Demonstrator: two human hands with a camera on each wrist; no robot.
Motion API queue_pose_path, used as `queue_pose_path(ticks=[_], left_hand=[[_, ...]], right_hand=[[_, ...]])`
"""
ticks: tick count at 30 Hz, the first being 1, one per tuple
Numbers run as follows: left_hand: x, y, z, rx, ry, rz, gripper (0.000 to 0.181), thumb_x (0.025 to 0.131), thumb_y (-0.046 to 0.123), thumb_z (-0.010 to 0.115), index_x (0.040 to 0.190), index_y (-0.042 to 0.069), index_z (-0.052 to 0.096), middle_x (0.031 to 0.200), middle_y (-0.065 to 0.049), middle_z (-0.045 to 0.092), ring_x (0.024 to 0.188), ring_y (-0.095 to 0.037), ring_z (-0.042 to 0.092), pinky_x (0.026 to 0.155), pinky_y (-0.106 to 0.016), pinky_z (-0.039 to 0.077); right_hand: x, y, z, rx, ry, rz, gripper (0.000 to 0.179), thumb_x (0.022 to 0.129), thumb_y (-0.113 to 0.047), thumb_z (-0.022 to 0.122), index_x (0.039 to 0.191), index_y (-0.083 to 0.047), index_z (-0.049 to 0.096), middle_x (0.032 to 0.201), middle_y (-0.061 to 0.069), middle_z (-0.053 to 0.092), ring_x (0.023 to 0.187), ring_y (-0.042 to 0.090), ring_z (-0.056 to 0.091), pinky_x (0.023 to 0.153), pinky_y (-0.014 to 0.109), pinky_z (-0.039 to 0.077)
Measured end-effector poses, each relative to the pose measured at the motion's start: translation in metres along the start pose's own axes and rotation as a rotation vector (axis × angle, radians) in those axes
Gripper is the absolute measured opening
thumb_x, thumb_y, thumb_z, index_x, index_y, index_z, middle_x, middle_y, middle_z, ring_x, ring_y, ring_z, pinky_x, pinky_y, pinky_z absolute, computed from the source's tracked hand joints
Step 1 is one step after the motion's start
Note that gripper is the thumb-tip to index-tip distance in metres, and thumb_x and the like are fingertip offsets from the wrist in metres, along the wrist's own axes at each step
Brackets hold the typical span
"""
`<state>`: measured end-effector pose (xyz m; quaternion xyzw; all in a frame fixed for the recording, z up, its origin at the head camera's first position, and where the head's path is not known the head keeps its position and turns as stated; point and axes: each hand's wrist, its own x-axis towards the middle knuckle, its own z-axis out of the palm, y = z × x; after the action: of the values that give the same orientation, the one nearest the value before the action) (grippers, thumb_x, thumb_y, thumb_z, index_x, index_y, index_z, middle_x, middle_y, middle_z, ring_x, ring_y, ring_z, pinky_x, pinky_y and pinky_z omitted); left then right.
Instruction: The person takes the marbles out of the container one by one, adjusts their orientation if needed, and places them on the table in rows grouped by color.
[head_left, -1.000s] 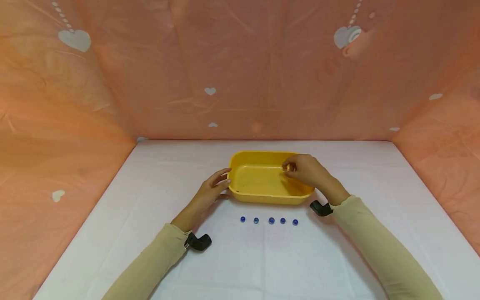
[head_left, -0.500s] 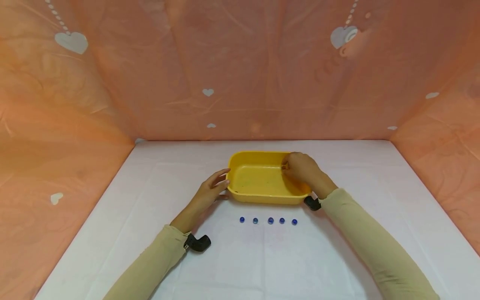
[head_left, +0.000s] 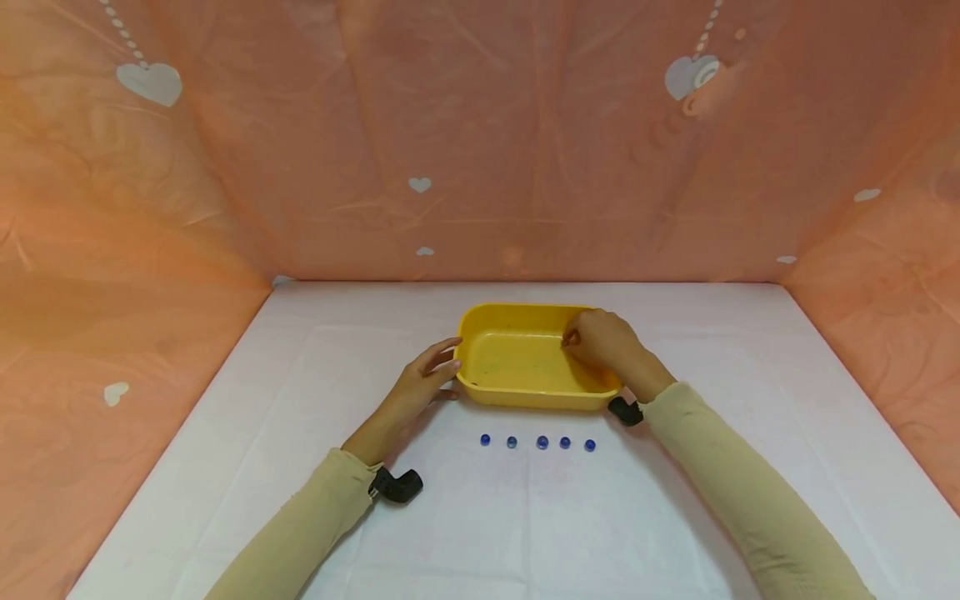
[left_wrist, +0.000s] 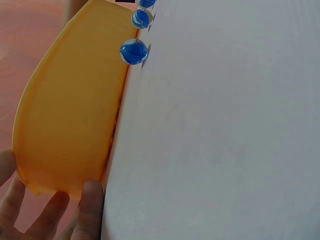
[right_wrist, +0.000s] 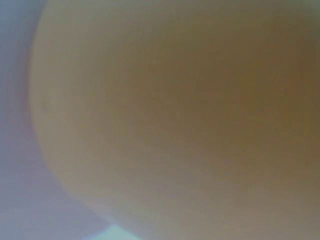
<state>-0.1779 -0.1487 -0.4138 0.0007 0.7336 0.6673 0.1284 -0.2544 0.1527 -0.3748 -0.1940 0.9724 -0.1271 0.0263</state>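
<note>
A yellow rectangular plastic tub (head_left: 525, 400) stands upright on the white-covered table. My left hand (head_left: 412, 387) is at its left end, fingers spread. In the left wrist view the fingertips (left_wrist: 92, 190) touch the tub's end wall. My right hand (head_left: 606, 343) reaches over the right side into the tub, fingers curled together low inside; I cannot tell whether anything is between them. Several blue glass marbles (head_left: 542, 442) lie in a row in front of the tub. Blue and white swirls show in the nearest marble (left_wrist: 133, 51). A blurred tan surface fills most of the right wrist view.
White cloth (head_left: 525, 525) covers the table. An orange curtain with pale hearts (head_left: 480, 150) hangs behind and along both sides. Each wrist carries a black camera, the left camera (head_left: 397, 486) close above the cloth. Small dark specks mark the tub's floor.
My right hand has moved slightly left and deeper into the tub, and its fingers have closed together. The left hand, tub and marbles stay where they were.
</note>
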Motion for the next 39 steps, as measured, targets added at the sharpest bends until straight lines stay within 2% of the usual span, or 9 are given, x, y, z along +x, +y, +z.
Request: queue_pose_path(ticks=[6, 12, 16, 19, 24, 31, 39], left_hand=[[0.001, -0.001, -0.001, -0.002, 0.001, 0.002, 0.047, 0.103, 0.019, 0.055, 0.149, 0.025, 0.045, 0.155, -0.012, 0.041, 0.114, -0.023, 0.060, 0.088, -0.032, 0.059], [0.000, -0.001, -0.001, 0.003, 0.003, 0.002, 0.048, 0.103, 0.019, 0.055, 0.149, 0.025, 0.044, 0.155, -0.013, 0.040, 0.112, -0.022, 0.060, 0.088, -0.032, 0.059], [0.000, -0.001, -0.001, -0.004, 0.007, -0.005, 0.047, 0.103, 0.019, 0.055, 0.149, 0.025, 0.045, 0.155, -0.012, 0.041, 0.112, -0.021, 0.060, 0.088, -0.032, 0.059], [0.001, -0.001, 0.000, -0.009, 0.007, 0.001, 0.047, 0.103, 0.019, 0.055, 0.149, 0.024, 0.045, 0.155, -0.012, 0.041, 0.109, -0.019, 0.060, 0.087, -0.031, 0.059], [0.001, -0.001, 0.000, -0.014, 0.002, 0.011, 0.047, 0.103, 0.018, 0.054, 0.149, 0.023, 0.044, 0.155, -0.013, 0.041, 0.108, -0.017, 0.060, 0.086, -0.030, 0.059], [0.000, -0.001, 0.000, -0.003, 0.017, -0.022, 0.046, 0.103, 0.021, 0.055, 0.148, 0.029, 0.046, 0.155, -0.008, 0.041, 0.115, -0.022, 0.059, 0.090, -0.031, 0.058], [0.000, 0.001, 0.000, 0.006, 0.012, -0.012, 0.047, 0.103, 0.021, 0.055, 0.148, 0.028, 0.046, 0.155, -0.009, 0.042, 0.112, -0.021, 0.060, 0.091, -0.032, 0.059]], right_hand=[[-0.003, -0.002, -0.003, 0.077, -0.017, 0.027, 0.018, 0.090, -0.021, 0.072, 0.103, -0.011, 0.078, 0.091, 0.005, 0.070, 0.084, 0.025, 0.058, 0.084, 0.040, 0.052], [-0.009, -0.007, -0.010, 0.078, 0.028, -0.041, 0.018, 0.088, -0.024, 0.076, 0.101, -0.013, 0.078, 0.080, 0.002, 0.064, 0.076, 0.021, 0.054, 0.071, 0.032, 0.044], [-0.013, -0.009, -0.012, 0.087, 0.060, -0.078, 0.015, 0.087, -0.023, 0.076, 0.099, -0.015, 0.078, 0.078, 0.001, 0.064, 0.074, 0.018, 0.055, 0.069, 0.031, 0.044], [-0.016, -0.010, -0.013, 0.116, 0.068, -0.077, 0.015, 0.088, -0.024, 0.076, 0.100, -0.017, 0.078, 0.079, 0.000, 0.065, 0.074, 0.017, 0.055, 0.069, 0.030, 0.044], [-0.024, -0.012, -0.017, 0.189, 0.078, -0.096, 0.014, 0.089, -0.026, 0.075, 0.100, -0.018, 0.077, 0.080, -0.001, 0.065, 0.072, 0.016, 0.055, 0.068, 0.029, 0.045], [-0.039, -0.016, -0.025, 0.351, 0.094, -0.105, 0.014, 0.090, -0.028, 0.075, 0.101, -0.019, 0.077, 0.082, -0.002, 0.065, 0.078, 0.017, 0.055, 0.069, 0.028, 0.047], [-0.061, -0.031, -0.028, 0.447, 0.107, -0.133, 0.012, 0.088, -0.029, 0.077, 0.099, -0.023, 0.077, 0.081, -0.005, 0.064, 0.076, 0.016, 0.055, 0.064, 0.026, 0.049]])
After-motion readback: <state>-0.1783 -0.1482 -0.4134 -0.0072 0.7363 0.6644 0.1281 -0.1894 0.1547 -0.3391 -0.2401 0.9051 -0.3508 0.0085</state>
